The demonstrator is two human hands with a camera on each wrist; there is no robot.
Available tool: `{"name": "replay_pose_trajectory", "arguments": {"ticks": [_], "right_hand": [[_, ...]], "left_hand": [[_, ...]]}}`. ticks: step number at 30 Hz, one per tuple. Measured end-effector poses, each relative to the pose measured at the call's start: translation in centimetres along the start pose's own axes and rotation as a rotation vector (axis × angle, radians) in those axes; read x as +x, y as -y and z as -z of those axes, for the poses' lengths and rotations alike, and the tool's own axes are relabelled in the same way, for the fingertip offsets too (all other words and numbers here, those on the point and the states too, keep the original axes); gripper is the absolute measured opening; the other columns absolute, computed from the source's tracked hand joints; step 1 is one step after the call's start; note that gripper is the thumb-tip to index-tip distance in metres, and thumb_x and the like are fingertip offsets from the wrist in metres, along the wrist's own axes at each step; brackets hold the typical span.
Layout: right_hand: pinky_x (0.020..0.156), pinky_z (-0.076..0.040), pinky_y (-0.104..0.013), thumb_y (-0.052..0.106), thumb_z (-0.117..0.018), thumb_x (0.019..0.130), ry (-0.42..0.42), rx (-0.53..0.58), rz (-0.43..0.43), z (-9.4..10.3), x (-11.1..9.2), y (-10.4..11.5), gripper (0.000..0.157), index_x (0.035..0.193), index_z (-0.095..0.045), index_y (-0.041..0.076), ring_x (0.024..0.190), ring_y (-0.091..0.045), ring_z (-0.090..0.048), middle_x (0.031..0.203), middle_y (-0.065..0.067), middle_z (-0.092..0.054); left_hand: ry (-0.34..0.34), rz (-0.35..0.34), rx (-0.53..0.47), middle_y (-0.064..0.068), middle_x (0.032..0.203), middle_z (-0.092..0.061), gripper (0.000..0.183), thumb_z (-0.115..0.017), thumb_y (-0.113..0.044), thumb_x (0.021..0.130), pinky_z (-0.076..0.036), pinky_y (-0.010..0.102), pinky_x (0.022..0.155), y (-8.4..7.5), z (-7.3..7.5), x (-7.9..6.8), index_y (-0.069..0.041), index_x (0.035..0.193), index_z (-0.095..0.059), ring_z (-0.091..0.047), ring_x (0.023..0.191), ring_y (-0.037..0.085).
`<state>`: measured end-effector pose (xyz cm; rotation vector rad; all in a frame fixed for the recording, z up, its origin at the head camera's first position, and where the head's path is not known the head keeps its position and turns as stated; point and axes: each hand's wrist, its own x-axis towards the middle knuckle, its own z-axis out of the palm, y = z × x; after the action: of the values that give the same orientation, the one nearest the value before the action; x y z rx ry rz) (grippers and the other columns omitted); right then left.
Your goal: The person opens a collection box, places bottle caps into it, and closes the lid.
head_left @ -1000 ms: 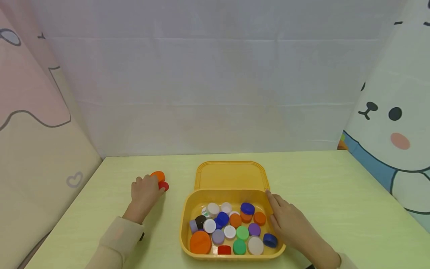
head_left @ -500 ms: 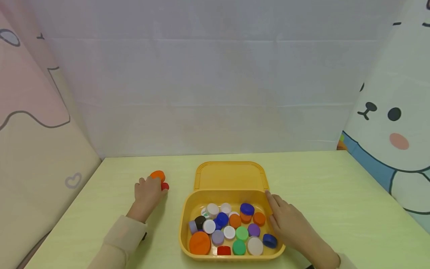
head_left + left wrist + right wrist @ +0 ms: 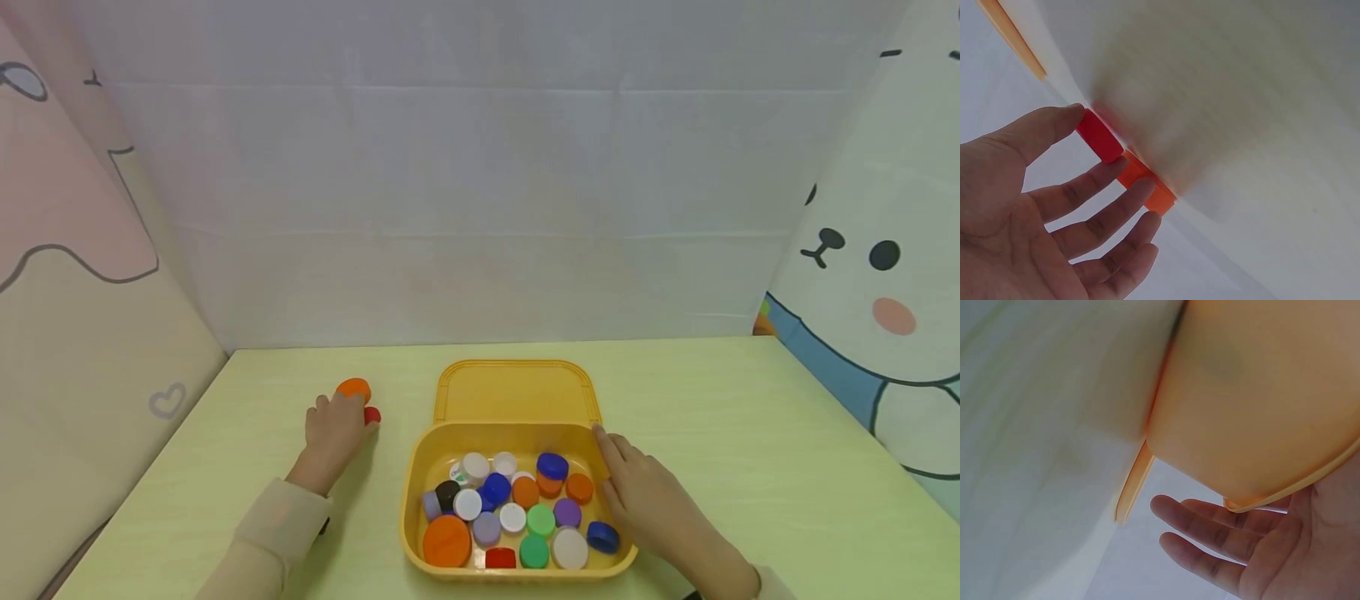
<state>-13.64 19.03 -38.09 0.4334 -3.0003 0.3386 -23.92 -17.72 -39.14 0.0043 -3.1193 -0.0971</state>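
Observation:
In the head view, my left hand (image 3: 334,435) is low over the table, left of the box. Its thumb and index finger pinch a red bottle cap (image 3: 1099,135), standing on edge in the left wrist view. Close beside it is a larger orange bottle cap (image 3: 354,389), with my middle fingertip at its face. My right hand (image 3: 651,498) rests over the right rim of an open yellow box (image 3: 408,508), its fingers extended along the outside; the thumb is partly hidden in the right wrist view. Bottle caps of several colours lie inside, including a large orange cap (image 3: 447,542).
The box's yellow lid (image 3: 517,392) lies folded back behind it on the pale green table (image 3: 720,425). A light cloth wall (image 3: 480,208) stands at the back. Printed cloths flank both sides, the right one with a bear figure (image 3: 847,275).
My left hand has shifted slightly to the right, and the red cap with it. The right hand and the box have stayed in place.

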Motion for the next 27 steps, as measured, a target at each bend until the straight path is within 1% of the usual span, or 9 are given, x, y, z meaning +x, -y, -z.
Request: {"name": "replay_pose_trajectory", "arguments": {"ticks": [6, 14, 22, 27], "right_hand": [[0.083, -0.05, -0.043, 0.016, -0.052, 0.087, 0.002, 0.002, 0.006, -0.1, 0.1, 0.0, 0.054, 0.137, -0.036, 0.0, 0.094, -0.026, -0.06, 0.124, -0.014, -0.054], [0.082, -0.05, -0.043, 0.015, -0.053, 0.087, -0.007, 0.001, 0.022, 0.2, 0.0, -0.1, 0.055, 0.137, -0.037, 0.0, 0.092, -0.027, -0.06, 0.124, -0.015, -0.053], [0.081, -0.051, -0.043, 0.014, -0.053, 0.086, -0.033, 0.004, 0.037, 0.2, 0.0, -0.1, 0.054, 0.136, -0.038, 0.0, 0.089, -0.027, -0.061, 0.122, -0.015, -0.054], [0.081, -0.051, -0.043, 0.013, -0.053, 0.086, -0.035, 0.008, 0.031, 0.2, 0.0, -0.1, 0.054, 0.136, -0.038, 0.0, 0.09, -0.027, -0.061, 0.122, -0.015, -0.054]], "left_hand": [[-0.021, -0.023, -0.006, 0.013, 0.079, -0.054, 0.031, -0.065, -0.033, 0.081, -0.043, 0.041, 0.063, -0.1, 0.7, -0.6, -0.003, 0.083, -0.058, -0.047, 0.073, 0.032], [-0.1, -0.071, -0.029, 0.011, 0.074, -0.054, 0.031, -0.064, -0.033, 0.081, -0.043, 0.041, 0.061, -1.1, 2.3, -1.5, -0.003, 0.083, -0.058, -0.047, 0.071, 0.031], [-0.227, -0.161, -0.019, 0.011, 0.079, -0.058, 0.032, -0.069, -0.034, 0.078, -0.045, 0.038, 0.058, -3.5, 4.2, -3.4, -0.004, 0.079, -0.057, -0.05, 0.071, 0.031], [-0.282, -0.226, -0.012, 0.009, 0.074, -0.055, 0.033, -0.071, -0.035, 0.076, -0.044, 0.036, 0.059, -5.2, 5.2, -4.7, -0.004, 0.078, -0.057, -0.05, 0.071, 0.029]]}}
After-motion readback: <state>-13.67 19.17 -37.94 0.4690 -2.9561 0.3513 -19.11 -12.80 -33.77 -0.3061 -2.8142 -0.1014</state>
